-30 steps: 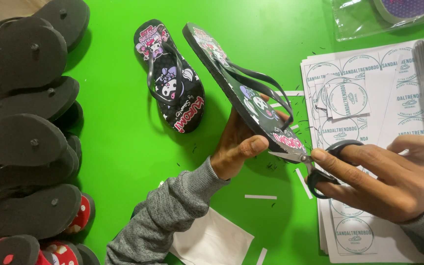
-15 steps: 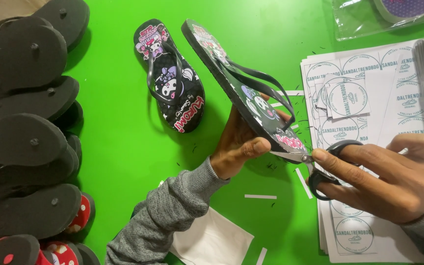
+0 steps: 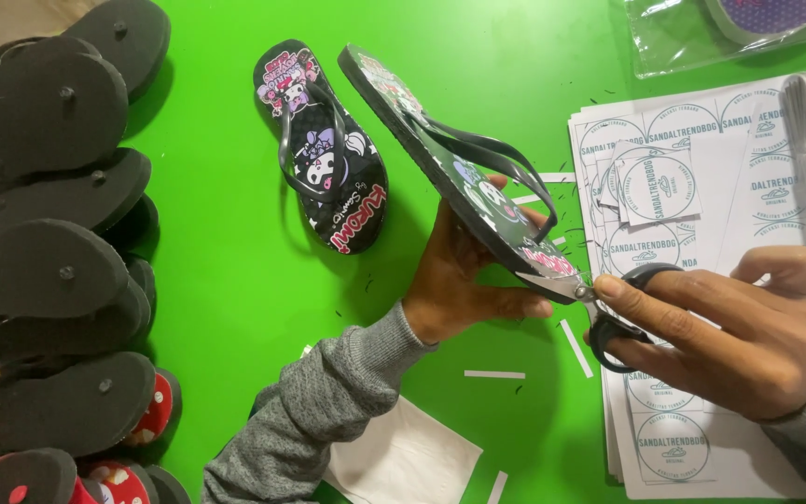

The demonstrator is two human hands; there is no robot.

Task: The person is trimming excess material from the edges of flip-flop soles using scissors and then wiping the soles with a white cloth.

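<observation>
The right hand (image 3: 729, 341) has its fingers closed through the black handles of a pair of scissors (image 3: 608, 313), whose blades meet the heel edge of a black printed rubber flip-flop (image 3: 450, 168). The left hand (image 3: 459, 280) grips that sandal from beneath, tilted above the green table (image 3: 216, 243). The blades are mostly hidden, so they may be shut. 1 matching flip-flop (image 3: 324, 149) lies flat nearby; about 9 black-soled sandals (image 3: 39, 252) overlap at left, some cut off.
</observation>
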